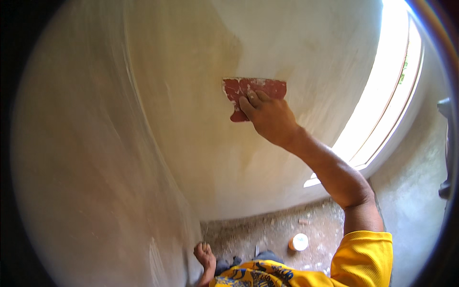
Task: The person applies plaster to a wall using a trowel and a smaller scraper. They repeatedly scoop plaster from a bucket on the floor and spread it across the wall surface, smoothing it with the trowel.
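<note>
Pressed flat to the plastered wall (pixel 191 115) ahead is a red putty spreader (pixel 232 103), its straight edge upward and whitish smears on its face. My right hand (pixel 272 117) grips it, fingers spread over its front, with the arm stretched up and forward. A damp, darker beige patch of the wall lies left of the spreader; paler grey surface shows above it. Low down beside the left wall, my left hand (pixel 204 253) hangs with its fingers curled in. Nothing sticks out of that hand, and its palm is hidden.
A bright window opening (pixel 377 110) curves along the right. The left wall (pixel 95 167) meets the front wall at a corner. On the rough, debris-strewn floor (pixel 277 225) stands a white-topped, orange-sided container (pixel 298 242). A dark object (pixel 445 148) shows at the right rim.
</note>
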`<state>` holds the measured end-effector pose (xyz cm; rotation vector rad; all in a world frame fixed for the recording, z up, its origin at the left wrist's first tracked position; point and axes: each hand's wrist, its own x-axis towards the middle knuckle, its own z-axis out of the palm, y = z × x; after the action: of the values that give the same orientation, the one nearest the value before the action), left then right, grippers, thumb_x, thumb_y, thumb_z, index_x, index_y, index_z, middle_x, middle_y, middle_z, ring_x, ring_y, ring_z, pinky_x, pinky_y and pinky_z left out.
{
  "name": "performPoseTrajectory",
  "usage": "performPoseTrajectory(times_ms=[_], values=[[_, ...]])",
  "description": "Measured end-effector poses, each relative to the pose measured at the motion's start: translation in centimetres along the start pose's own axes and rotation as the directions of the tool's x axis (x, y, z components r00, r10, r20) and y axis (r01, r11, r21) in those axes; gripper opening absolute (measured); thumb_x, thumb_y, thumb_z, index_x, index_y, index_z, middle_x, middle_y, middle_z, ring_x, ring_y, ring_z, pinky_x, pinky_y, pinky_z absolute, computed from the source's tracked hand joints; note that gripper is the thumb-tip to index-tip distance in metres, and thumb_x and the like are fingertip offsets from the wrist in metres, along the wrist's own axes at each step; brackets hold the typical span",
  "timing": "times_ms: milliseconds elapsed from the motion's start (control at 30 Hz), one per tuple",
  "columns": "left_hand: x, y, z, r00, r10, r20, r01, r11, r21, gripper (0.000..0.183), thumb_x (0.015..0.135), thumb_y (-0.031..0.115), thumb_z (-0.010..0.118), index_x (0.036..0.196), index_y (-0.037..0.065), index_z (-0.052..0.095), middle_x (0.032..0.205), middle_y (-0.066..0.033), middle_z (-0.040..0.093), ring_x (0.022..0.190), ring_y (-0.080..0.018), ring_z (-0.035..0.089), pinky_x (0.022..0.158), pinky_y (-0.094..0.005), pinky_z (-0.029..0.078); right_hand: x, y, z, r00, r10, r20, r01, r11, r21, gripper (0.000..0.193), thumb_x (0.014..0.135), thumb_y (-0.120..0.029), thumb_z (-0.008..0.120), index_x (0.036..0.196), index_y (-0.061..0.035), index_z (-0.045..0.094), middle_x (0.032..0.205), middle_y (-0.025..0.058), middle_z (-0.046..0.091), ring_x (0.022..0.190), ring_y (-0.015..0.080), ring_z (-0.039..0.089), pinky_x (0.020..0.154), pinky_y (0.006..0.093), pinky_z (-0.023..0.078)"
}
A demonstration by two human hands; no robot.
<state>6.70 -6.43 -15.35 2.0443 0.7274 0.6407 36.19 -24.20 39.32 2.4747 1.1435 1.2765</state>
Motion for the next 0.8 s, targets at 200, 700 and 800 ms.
performPoseTrajectory(times_ms=[200,700,800], values=[[-2.6,0.2,-3.7,0.997,-0.02,0.07,0.016,0.998,0.053,0.034,0.093,0.017,0.072,0.121,0.0,0.063,0.116,-0.0217,0.063,0.11,-0.0413,0.058,0.097,-0.0496,0.046,-17.7,-5.9,9.2,0.939,0.327,0.101,-0.326,0.762,0.559,0.038,0.09,-0.003,0.065,0.128,-0.0021,0.064,0.113,0.0177,0.074,0.096,0.0319,0.074,0.068,0.0403,0.059],[-15.5,-3.7,-11.5,0.798,-0.489,0.352,0.219,0.78,0.586,0.037,0.093,0.019,0.072,0.122,-0.003,0.063,0.107,-0.0276,0.067,0.1,-0.0463,0.064,0.091,-0.0497,0.049,-47.9,-30.7,35.2,-0.526,0.234,0.818,-0.062,-0.969,0.237,0.008,0.088,-0.009,0.071,0.093,-0.0043,0.067,0.077,0.0041,0.066,0.057,0.0186,0.062,0.049,0.0334,0.049],[-15.9,-3.5,-11.8,0.769,-0.478,0.425,0.232,0.828,0.511,0.038,0.094,0.02,0.071,0.122,-0.004,0.063,0.106,-0.028,0.067,0.099,-0.045,0.063,0.092,-0.0484,0.049,-48.9,-30.9,38.9,-0.447,0.115,0.887,0.166,-0.964,0.209,0.007,0.09,-0.002,0.067,0.097,-0.0032,0.065,0.081,0.0054,0.066,0.07,0.0224,0.068,0.059,0.0358,0.055]])
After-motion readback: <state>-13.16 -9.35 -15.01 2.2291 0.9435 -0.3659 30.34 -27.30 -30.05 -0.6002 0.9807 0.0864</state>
